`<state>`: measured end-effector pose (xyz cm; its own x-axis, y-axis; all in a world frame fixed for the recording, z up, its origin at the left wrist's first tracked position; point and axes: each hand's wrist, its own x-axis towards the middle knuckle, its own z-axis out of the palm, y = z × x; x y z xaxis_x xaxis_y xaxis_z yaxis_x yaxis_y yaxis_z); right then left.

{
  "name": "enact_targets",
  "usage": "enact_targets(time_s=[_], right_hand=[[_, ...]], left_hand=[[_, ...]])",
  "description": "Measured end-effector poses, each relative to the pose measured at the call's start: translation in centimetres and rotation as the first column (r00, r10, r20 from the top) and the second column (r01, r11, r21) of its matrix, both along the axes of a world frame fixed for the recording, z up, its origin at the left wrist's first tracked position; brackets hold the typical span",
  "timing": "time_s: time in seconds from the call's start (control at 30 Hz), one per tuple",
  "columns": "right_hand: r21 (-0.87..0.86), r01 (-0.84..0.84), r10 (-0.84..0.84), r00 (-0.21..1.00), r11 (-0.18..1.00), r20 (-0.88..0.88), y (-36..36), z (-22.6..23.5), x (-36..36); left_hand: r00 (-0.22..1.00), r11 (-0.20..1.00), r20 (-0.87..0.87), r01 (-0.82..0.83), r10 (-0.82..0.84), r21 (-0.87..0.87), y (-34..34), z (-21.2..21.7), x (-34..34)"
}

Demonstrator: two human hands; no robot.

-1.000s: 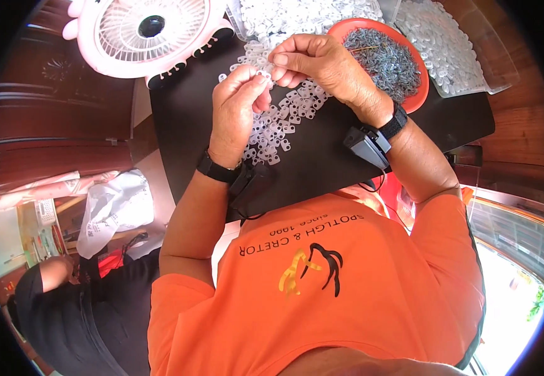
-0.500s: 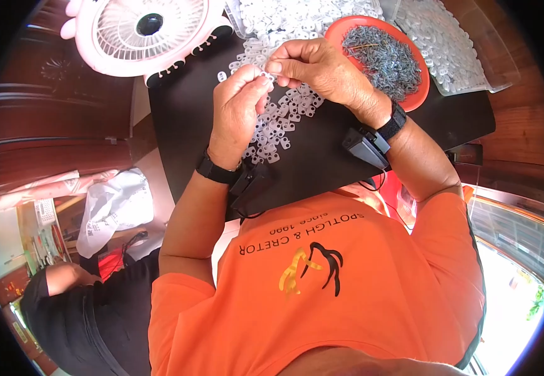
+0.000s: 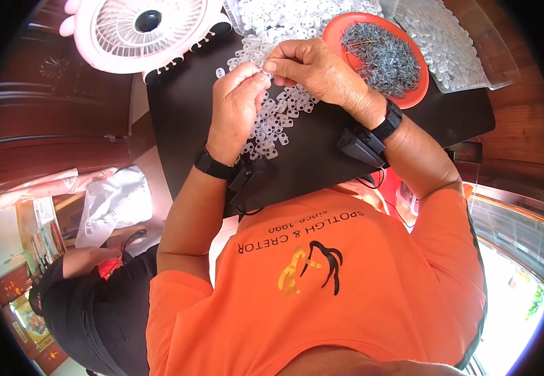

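Observation:
My left hand [image 3: 237, 103] is closed, pinching a small white plastic piece with holes [image 3: 267, 74] between thumb and forefinger. Close against it, my right hand [image 3: 306, 66] is closed too, thumb and forefinger pressed together at the same piece; whatever else lies between those fingertips is too small to make out. Beneath and around both hands spreads a loose pile of similar white plastic pieces [image 3: 275, 122] on the dark table. Beyond my right wrist, an orange-red plate [image 3: 333, 31] bears a heap of small grey metal parts [image 3: 381, 59].
A pink-rimmed fan [image 3: 150, 31] stands at the far left of the dark table [image 3: 184, 131]. White pieces fill a clear bin [image 3: 504, 78] at the far right, and more are heaped at the back. Another person in dark clothing [image 3: 106, 307] is at my left, near a white plastic bag [image 3: 118, 203].
My hands stay together at the white piece, with the fingertips slightly shifted. The person at my left has moved a little. The whole view has shifted slightly.

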<state>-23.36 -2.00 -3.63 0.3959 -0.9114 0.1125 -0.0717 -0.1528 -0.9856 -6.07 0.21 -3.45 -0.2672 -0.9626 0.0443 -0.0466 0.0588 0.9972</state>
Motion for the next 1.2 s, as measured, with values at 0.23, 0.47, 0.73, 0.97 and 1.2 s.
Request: enact_targets(time_s=[0.23,0.47,0.73,0.97,1.2], right_hand=[[0.052,-0.116,0.115,0.993,0.992,0.022,-0.6,-0.1,-0.8],[0.03,-0.096,0.095,0.995,0.995,0.018,-0.6,0.0,-0.8],[0.016,-0.05,0.05,0.998,0.999,-0.038,-0.4,0.1,-0.6],[-0.084,-0.021,0.006,0.985,0.996,-0.175,0.1,0.3,-0.2],[-0.132,0.037,-0.062,0.98,0.991,-0.19,0.3,-0.1,0.2]], left_hand=[[0.999,0.999,-0.019,0.026,-0.026,0.02,-0.6,-0.1,0.3],[0.997,0.998,0.039,0.062,-0.062,0.014,-0.7,0.1,0.5],[0.999,0.998,0.026,0.045,-0.046,0.04,-0.5,0.2,0.2],[0.996,0.998,0.063,0.059,-0.06,0.016,-0.5,0.0,0.2],[0.998,0.999,0.054,0.03,-0.03,0.011,0.0,0.0,0.0]])
